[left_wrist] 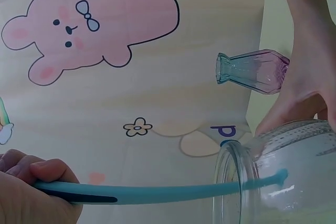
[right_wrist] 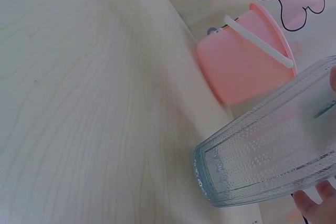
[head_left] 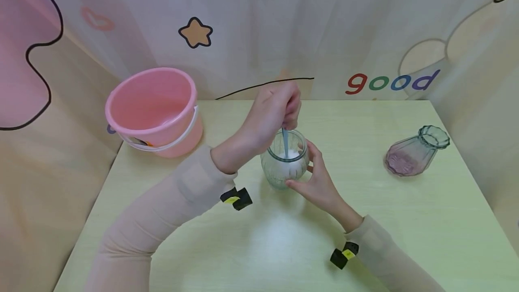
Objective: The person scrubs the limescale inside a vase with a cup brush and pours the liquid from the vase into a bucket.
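My left hand grips the light blue handle of a bottle brush, which has a dark blue inset near the grip. The handle reaches down through the mouth of a ribbed clear glass jar. Inside the jar is a white mass around the handle's lower end, seen only through the glass, apparently the brush head. My right hand holds the jar from the right side, thumb at the front and fingers behind. The jar's textured wall fills much of the right wrist view.
A pink bucket with a white handle stands at the back left of the pale table. To the right, a faceted vase, clear green and purple glass, lies on its side. A printed curtain hangs behind the table.
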`<state>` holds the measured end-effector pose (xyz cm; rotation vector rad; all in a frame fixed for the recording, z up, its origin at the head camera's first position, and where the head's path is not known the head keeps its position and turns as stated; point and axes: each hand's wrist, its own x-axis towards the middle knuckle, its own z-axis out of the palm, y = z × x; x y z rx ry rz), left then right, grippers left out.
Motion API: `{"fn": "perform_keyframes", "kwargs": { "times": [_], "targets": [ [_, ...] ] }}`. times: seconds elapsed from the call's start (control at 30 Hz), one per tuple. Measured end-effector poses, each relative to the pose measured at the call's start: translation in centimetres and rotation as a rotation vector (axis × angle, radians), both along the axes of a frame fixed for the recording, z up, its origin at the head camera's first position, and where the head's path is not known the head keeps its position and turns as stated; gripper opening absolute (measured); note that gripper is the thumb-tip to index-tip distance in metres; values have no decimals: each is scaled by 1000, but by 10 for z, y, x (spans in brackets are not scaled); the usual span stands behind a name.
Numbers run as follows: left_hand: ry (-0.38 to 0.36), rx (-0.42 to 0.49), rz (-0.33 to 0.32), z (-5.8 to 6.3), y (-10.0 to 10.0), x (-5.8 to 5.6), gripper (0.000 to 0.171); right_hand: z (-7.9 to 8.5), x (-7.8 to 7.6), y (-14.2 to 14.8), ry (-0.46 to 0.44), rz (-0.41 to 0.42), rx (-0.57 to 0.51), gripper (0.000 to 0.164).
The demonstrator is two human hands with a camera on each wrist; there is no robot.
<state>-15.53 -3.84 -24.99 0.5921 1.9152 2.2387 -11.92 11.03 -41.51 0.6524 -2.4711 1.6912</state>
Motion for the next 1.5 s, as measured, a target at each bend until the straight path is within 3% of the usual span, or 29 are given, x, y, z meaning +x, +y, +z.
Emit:
{"fn": "perform_keyframes", "kwargs": {
  "times": [0.17, 0.47, 0.63, 0.83, 1.07, 1.23, 1.37, 1.5],
  "targets": [
    [3, -38, 2, -7, 0, 0, 28, 0, 1, -1, -2, -17, -1, 94],
    [-72, -109, 32, -31, 3, -4, 29, 2, 6, -8, -56, -64, -14, 93],
    [-82, -120, 44, -37, 4, -7, 31, -4, 6, -8, -29, -60, -7, 96],
    [-90, -122, 40, -31, 3, -5, 30, 2, 8, -8, -23, -39, 14, 95],
    [-46, -130, 8, -6, -2, 1, 28, 4, 8, -6, -46, -17, 23, 97],
    [-21, -60, -13, 7, -2, 2, 29, 6, 7, -6, -60, -15, 33, 97],
    [-28, -33, -20, 6, -1, 1, 29, 7, 7, -5, -65, -10, 31, 97],
    [-35, -40, -18, -4, 1, 1, 27, 7, 6, -5, -68, -8, 26, 96]
  ]
}}
